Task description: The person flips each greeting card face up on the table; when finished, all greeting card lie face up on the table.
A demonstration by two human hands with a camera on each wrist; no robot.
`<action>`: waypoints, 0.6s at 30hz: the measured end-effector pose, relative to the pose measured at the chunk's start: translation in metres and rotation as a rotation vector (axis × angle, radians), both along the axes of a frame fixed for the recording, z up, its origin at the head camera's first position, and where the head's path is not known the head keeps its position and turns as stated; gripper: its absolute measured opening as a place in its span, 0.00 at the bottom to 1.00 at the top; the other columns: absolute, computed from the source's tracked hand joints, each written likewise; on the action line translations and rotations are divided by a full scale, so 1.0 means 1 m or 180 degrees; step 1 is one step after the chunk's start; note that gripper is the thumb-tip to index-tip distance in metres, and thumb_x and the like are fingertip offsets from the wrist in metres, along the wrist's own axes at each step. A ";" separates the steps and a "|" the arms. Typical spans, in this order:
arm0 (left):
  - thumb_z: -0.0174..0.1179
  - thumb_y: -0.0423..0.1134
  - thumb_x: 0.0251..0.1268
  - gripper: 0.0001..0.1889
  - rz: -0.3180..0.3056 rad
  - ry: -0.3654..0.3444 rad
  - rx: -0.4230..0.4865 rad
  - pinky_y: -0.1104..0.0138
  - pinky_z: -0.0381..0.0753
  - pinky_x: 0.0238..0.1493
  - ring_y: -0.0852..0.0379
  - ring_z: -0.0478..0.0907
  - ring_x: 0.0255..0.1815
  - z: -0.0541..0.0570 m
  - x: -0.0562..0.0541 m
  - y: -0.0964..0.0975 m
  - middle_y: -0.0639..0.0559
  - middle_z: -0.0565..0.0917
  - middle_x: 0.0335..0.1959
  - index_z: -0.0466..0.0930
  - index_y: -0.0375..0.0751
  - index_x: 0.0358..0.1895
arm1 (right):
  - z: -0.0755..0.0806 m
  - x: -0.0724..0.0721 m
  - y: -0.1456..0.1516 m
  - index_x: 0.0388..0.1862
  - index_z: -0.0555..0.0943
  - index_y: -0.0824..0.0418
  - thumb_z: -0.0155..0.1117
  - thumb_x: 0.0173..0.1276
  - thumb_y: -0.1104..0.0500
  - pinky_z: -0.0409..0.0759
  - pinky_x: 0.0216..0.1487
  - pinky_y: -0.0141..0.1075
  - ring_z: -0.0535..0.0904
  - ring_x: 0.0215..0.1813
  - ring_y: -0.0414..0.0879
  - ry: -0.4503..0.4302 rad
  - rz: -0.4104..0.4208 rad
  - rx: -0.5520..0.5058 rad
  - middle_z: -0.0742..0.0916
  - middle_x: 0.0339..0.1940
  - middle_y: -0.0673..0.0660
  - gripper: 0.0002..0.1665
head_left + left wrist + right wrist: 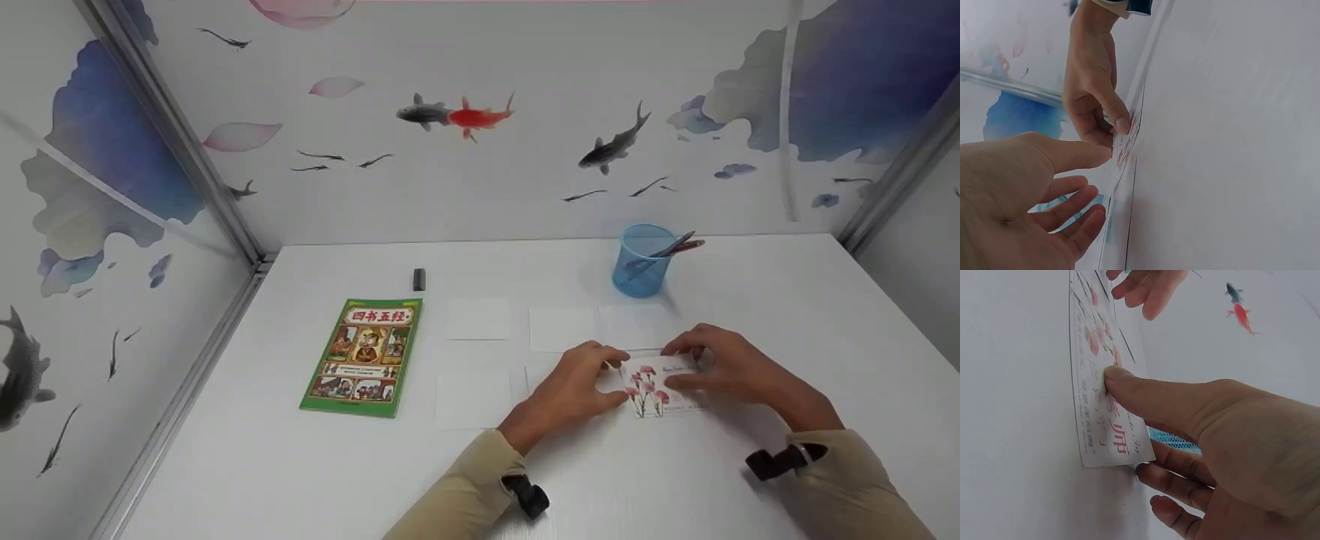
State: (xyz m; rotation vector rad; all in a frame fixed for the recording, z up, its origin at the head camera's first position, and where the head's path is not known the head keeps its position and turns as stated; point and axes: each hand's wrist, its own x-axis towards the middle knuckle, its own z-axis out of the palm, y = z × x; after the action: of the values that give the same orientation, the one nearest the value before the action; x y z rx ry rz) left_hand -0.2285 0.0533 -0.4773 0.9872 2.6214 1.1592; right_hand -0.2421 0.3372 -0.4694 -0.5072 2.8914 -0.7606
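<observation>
Within the right grip lies the flowered card; left grip beside.

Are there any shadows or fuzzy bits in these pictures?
Head: faint shadow beside the blue mesh pen cup, white cards almost fading into the white table; left wrist: carnation card seen so edge-on its writing is unreadable; right wrist: grey lettering looks smudgy.

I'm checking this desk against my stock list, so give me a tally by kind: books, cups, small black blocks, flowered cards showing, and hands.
Book: 1
Blue cup: 1
Small black block: 1
Flowered card: 1
Hands: 2 (left hand, right hand)
Total: 6
</observation>
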 end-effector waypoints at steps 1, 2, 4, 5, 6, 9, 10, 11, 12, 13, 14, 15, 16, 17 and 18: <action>0.73 0.39 0.72 0.26 -0.0027 0.0008 -0.0018 0.77 0.80 0.61 0.56 0.84 0.60 0.001 0.000 -0.001 0.47 0.86 0.58 0.82 0.40 0.70 | -0.001 0.000 0.000 0.58 0.89 0.52 0.84 0.63 0.45 0.78 0.49 0.39 0.75 0.50 0.47 -0.0014 -0.0023 0.0023 0.85 0.47 0.51 0.26; 0.73 0.39 0.72 0.26 -0.0058 0.0011 -0.0035 0.76 0.80 0.62 0.56 0.84 0.61 0.002 0.000 -0.003 0.48 0.87 0.59 0.81 0.41 0.70 | -0.001 0.000 0.000 0.58 0.90 0.52 0.84 0.64 0.45 0.78 0.49 0.39 0.75 0.50 0.47 -0.0035 -0.0036 0.0037 0.85 0.47 0.52 0.26; 0.72 0.39 0.73 0.26 -0.0142 0.0052 -0.0064 0.73 0.79 0.66 0.54 0.84 0.63 0.004 -0.001 -0.008 0.47 0.86 0.60 0.80 0.42 0.71 | -0.001 -0.001 -0.001 0.58 0.90 0.51 0.84 0.64 0.44 0.79 0.50 0.39 0.76 0.51 0.48 -0.0075 -0.0060 0.0064 0.85 0.49 0.52 0.26; 0.72 0.39 0.73 0.26 -0.0156 0.0068 -0.0083 0.72 0.79 0.67 0.54 0.83 0.64 0.006 -0.001 -0.012 0.47 0.86 0.61 0.80 0.42 0.72 | 0.000 -0.001 -0.002 0.58 0.90 0.51 0.83 0.64 0.44 0.79 0.50 0.39 0.76 0.51 0.48 -0.0091 -0.0069 0.0073 0.84 0.49 0.53 0.26; 0.72 0.40 0.73 0.26 -0.0150 0.0084 -0.0106 0.71 0.78 0.68 0.54 0.83 0.65 0.007 -0.001 -0.016 0.48 0.86 0.62 0.80 0.43 0.72 | 0.000 -0.001 -0.002 0.59 0.89 0.52 0.83 0.64 0.44 0.79 0.50 0.39 0.76 0.51 0.49 -0.0102 -0.0067 0.0076 0.84 0.50 0.53 0.27; 0.72 0.39 0.74 0.27 -0.0139 0.0091 -0.0154 0.66 0.78 0.71 0.52 0.81 0.67 0.011 -0.003 -0.032 0.47 0.86 0.65 0.79 0.42 0.73 | 0.001 -0.001 -0.001 0.58 0.89 0.53 0.83 0.65 0.43 0.79 0.48 0.38 0.77 0.52 0.49 -0.0126 -0.0049 0.0065 0.84 0.50 0.54 0.27; 0.72 0.39 0.74 0.27 -0.0123 0.0094 -0.0180 0.66 0.78 0.72 0.51 0.81 0.68 0.012 -0.003 -0.039 0.47 0.86 0.66 0.79 0.43 0.73 | 0.002 0.000 -0.001 0.58 0.89 0.53 0.83 0.65 0.43 0.79 0.48 0.37 0.77 0.52 0.49 -0.0127 -0.0042 0.0051 0.85 0.50 0.53 0.27; 0.72 0.40 0.74 0.26 -0.0110 0.0087 -0.0215 0.65 0.78 0.72 0.51 0.80 0.69 0.012 -0.004 -0.046 0.47 0.86 0.66 0.80 0.43 0.72 | 0.002 0.000 -0.001 0.58 0.89 0.53 0.82 0.66 0.43 0.79 0.47 0.37 0.77 0.52 0.49 -0.0116 -0.0030 0.0022 0.85 0.50 0.53 0.26; 0.72 0.41 0.74 0.26 -0.0102 0.0067 -0.0251 0.63 0.78 0.73 0.51 0.79 0.70 0.013 -0.005 -0.054 0.48 0.85 0.67 0.80 0.44 0.72 | 0.003 0.001 -0.002 0.58 0.89 0.53 0.82 0.66 0.43 0.79 0.47 0.37 0.77 0.52 0.49 -0.0087 -0.0017 -0.0007 0.85 0.50 0.53 0.26; 0.72 0.42 0.74 0.27 -0.0106 0.0044 -0.0290 0.62 0.78 0.74 0.50 0.78 0.71 0.014 -0.005 -0.062 0.48 0.85 0.68 0.80 0.45 0.72 | 0.004 0.002 -0.003 0.58 0.89 0.54 0.81 0.67 0.44 0.79 0.47 0.37 0.78 0.52 0.49 -0.0044 0.0000 -0.0039 0.85 0.50 0.54 0.25; 0.73 0.43 0.73 0.26 -0.0099 0.0025 -0.0335 0.60 0.77 0.75 0.50 0.77 0.72 0.014 -0.006 -0.069 0.49 0.84 0.68 0.81 0.46 0.72 | 0.005 0.003 -0.006 0.57 0.89 0.54 0.81 0.68 0.44 0.80 0.47 0.38 0.78 0.52 0.49 -0.0006 0.0002 -0.0081 0.85 0.50 0.54 0.24; 0.73 0.45 0.73 0.27 -0.0109 0.0008 -0.0388 0.59 0.77 0.76 0.51 0.76 0.73 0.013 -0.007 -0.077 0.49 0.84 0.69 0.82 0.47 0.71 | 0.006 0.004 -0.011 0.57 0.89 0.54 0.80 0.69 0.45 0.81 0.48 0.38 0.79 0.53 0.49 0.0040 0.0006 -0.0123 0.86 0.50 0.54 0.22; 0.74 0.47 0.72 0.27 -0.0120 -0.0007 -0.0441 0.58 0.76 0.76 0.51 0.75 0.74 0.012 -0.008 -0.083 0.50 0.83 0.69 0.82 0.48 0.71 | 0.006 0.005 -0.016 0.57 0.89 0.53 0.79 0.70 0.47 0.82 0.48 0.39 0.79 0.53 0.49 0.0092 0.0021 -0.0148 0.86 0.50 0.53 0.21; 0.75 0.49 0.71 0.28 -0.0125 -0.0041 -0.0504 0.58 0.75 0.77 0.51 0.73 0.74 0.011 -0.009 -0.089 0.51 0.82 0.70 0.82 0.49 0.71 | 0.007 0.006 -0.023 0.58 0.89 0.54 0.78 0.71 0.48 0.83 0.50 0.40 0.80 0.53 0.49 0.0123 0.0060 -0.0174 0.87 0.51 0.53 0.20; 0.76 0.51 0.69 0.29 -0.0129 -0.0064 -0.0572 0.57 0.75 0.77 0.52 0.72 0.75 0.010 -0.010 -0.094 0.51 0.81 0.70 0.82 0.50 0.71 | 0.006 0.007 -0.031 0.58 0.89 0.53 0.78 0.72 0.48 0.83 0.51 0.42 0.80 0.54 0.49 0.0151 0.0109 -0.0194 0.87 0.52 0.53 0.20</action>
State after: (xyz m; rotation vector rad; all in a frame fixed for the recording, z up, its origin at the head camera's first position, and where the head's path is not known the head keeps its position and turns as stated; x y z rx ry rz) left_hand -0.2381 -0.0410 -0.4672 0.9827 2.6211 0.9011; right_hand -0.2353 0.3063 -0.4629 -0.5876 2.9022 -0.8454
